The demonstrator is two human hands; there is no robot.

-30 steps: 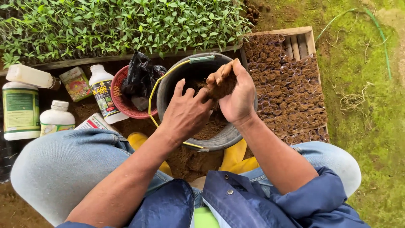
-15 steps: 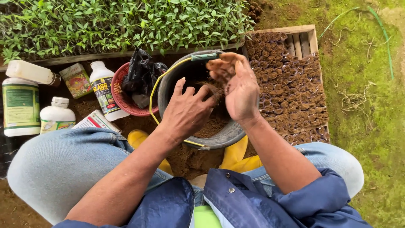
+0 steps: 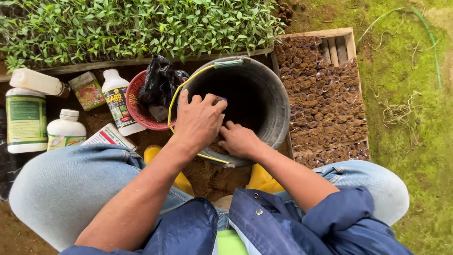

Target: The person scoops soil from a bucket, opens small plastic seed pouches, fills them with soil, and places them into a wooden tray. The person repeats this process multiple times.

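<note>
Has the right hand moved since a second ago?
Yes. The right hand has dropped from the bucket's far rim down inside, near the close rim, beside the left hand.

To my left stand a tall white bottle with a green label (image 3: 26,120), a squat white bottle (image 3: 65,130) and a flat white-and-red carton (image 3: 111,137) (partly behind my knee). Farther back lie a tipped white bottle (image 3: 37,81), a colourful seed packet (image 3: 88,90) and a yellow-labelled bottle (image 3: 118,101).

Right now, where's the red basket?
In the head view, the red basket sits on the soil left of the grey bucket, touching its rim, with a black bag in it and a white bottle on its left.
</note>
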